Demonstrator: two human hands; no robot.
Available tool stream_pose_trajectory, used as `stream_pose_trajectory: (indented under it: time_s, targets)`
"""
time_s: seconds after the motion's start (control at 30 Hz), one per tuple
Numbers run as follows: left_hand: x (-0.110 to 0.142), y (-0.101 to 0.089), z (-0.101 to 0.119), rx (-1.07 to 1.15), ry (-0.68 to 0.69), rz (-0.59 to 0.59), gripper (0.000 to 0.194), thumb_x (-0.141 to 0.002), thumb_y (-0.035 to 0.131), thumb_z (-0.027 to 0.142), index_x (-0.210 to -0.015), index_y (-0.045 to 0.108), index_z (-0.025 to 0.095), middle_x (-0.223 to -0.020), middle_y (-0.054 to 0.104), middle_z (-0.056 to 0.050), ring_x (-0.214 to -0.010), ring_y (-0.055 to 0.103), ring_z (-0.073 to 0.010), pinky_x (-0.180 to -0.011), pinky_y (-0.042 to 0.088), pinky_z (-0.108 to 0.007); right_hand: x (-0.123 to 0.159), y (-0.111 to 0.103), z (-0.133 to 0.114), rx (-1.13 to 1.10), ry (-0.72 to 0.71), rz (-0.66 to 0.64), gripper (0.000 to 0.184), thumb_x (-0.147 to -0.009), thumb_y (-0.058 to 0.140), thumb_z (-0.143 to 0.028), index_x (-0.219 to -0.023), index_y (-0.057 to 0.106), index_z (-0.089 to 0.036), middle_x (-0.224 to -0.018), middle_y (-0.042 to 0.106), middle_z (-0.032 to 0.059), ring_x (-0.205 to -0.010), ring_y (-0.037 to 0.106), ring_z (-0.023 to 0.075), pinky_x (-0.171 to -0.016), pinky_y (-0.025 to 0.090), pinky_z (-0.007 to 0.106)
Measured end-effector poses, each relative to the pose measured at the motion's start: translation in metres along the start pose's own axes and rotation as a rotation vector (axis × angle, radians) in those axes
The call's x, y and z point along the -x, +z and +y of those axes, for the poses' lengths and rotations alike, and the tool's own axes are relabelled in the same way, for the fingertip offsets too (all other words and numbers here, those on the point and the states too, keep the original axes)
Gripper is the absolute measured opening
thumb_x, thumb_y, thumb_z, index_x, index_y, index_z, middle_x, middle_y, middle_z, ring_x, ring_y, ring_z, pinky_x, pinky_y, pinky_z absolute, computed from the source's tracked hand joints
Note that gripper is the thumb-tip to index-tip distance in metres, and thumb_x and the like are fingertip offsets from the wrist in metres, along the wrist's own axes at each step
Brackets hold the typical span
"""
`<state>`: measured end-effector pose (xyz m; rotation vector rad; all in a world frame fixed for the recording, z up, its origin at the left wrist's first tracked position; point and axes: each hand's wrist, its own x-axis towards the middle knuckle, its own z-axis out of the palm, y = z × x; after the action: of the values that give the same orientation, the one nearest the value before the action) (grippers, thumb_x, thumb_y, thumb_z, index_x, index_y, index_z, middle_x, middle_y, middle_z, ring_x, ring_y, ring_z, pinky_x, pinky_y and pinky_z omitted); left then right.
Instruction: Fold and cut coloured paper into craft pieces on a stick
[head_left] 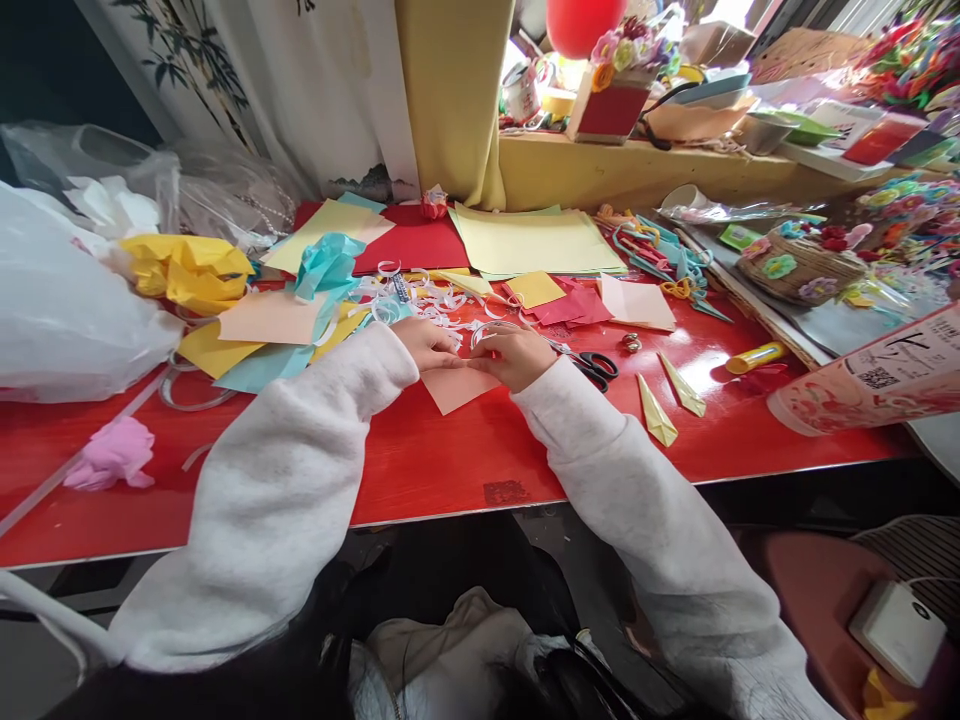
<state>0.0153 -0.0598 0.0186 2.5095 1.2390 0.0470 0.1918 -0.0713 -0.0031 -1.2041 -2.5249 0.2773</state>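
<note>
A peach sheet of paper [454, 392] lies on the red table, and both hands meet at its far edge. My left hand [426, 346] has its fingers closed on the left part of that edge. Opposite it, my right hand [519, 356] pinches the right part with thumb and fingers. White curled paper strips [442, 300] are scattered just beyond the hands. Black-handled scissors [596, 368] rest right of my right hand, their blades partly hidden behind it. Two folded pale-yellow paper points [658, 412] lie farther right.
Yellow, red and pale sheets [536, 240] are stacked at the back. Crumpled yellow paper [187, 272] and a white plastic bag [75, 300] stand left, with pink crumpled paper [112, 455] near the front. A glue stick [756, 358] and a large printed cup [870, 375] are at right.
</note>
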Motion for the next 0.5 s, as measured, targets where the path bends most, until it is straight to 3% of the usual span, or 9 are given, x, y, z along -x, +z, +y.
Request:
stream_pose_trajectory:
  time_s: [0.27,0.5]
  targets:
    - [-0.0022,0.0043,-0.0055,0.022,0.000,-0.028,0.031,-0.068,0.045,0.044,-0.073,0.059,0.017,-0.074,0.061,0.001,-0.066,0.049,-0.0088,-0.057,0.033,-0.017,-0.0024,0.0032,0.0049,-0.125,-0.020,-0.083,0.024,-0.075,0.047,-0.032,-0.082,0.062,-0.014,-0.076,0.058,0.0046,-0.068,0.048,0.0110,-0.061,0.033,0.022]
    - [-0.0013,0.0023,-0.0028,0.016,0.011,-0.005,0.032,-0.069,0.044,0.044,-0.077,0.063,0.019,-0.072,0.062,0.002,-0.065,0.049,-0.0083,-0.056,0.032,-0.017,-0.0015,0.0041,0.0030,-0.031,-0.006,-0.007,0.022,-0.074,0.049,-0.033,-0.077,0.062,-0.015,-0.078,0.058,0.0067,-0.076,0.050,0.0144,-0.069,0.034,0.026]
